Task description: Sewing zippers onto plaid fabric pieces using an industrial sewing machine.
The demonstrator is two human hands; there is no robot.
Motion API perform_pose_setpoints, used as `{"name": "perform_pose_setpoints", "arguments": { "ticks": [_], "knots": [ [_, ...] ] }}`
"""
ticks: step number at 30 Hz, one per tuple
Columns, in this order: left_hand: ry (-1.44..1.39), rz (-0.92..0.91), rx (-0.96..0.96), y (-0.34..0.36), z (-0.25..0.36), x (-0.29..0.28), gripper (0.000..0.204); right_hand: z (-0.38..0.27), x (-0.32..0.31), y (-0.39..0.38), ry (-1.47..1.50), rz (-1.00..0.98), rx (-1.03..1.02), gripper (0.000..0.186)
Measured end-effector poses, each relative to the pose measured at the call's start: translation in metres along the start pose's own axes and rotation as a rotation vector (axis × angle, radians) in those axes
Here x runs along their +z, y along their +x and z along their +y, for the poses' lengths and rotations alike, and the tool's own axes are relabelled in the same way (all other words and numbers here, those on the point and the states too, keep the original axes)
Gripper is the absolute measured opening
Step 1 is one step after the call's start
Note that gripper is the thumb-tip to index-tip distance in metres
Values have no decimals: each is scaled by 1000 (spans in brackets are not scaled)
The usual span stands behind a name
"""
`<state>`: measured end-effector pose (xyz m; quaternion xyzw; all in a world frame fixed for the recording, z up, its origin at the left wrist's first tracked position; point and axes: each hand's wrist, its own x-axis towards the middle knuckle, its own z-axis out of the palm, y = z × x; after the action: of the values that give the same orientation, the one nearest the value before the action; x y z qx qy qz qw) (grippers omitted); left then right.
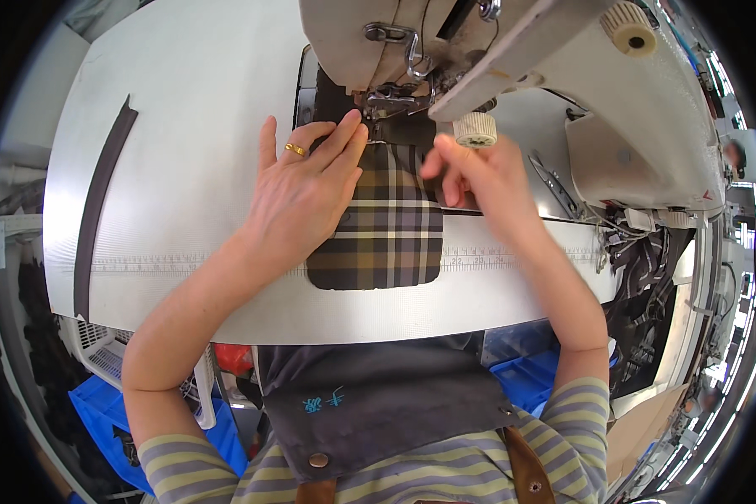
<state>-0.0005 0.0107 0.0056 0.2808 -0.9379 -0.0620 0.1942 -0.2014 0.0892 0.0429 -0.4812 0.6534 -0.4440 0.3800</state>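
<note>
A plaid fabric piece [388,231] in black, tan and white, with rounded near corners, lies under the sewing machine [496,50]. Its far end reaches the presser foot [376,128]. My left hand [309,168], with a gold ring, is spread flat over the fabric's left edge, fingertips close to the foot. To the right of the fabric, my right hand [489,172] is raised below a white knob [475,129]. Its fingers are bent and their tips blurred. Whether they pinch anything cannot be made out.
A dark strip [105,210] lies on the left of the white table [176,92]. A ruler scale [160,262] runs along the near side. Metal snips [554,183] rest at right, near dark scraps [647,260]. A white basket [101,353] and blue bin [101,420] stand below left.
</note>
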Motion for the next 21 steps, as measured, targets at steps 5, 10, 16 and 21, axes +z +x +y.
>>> {"name": "perform_pose_setpoints", "arguments": {
  "ticks": [5,10,16,21],
  "knots": [
    [-56,95,1,3,-2,5,33,13,-19,36,648,-353,323,24],
    [-208,78,2,22,-29,3,23,27,4,31,-305,-15,-649,19],
    [-272,-8,94,37,-40,-8,18,27,26,38,-806,65,-824,12],
    [-241,69,141,39,-37,1,15,35,36,46,-563,185,-740,12]
  ]
}}
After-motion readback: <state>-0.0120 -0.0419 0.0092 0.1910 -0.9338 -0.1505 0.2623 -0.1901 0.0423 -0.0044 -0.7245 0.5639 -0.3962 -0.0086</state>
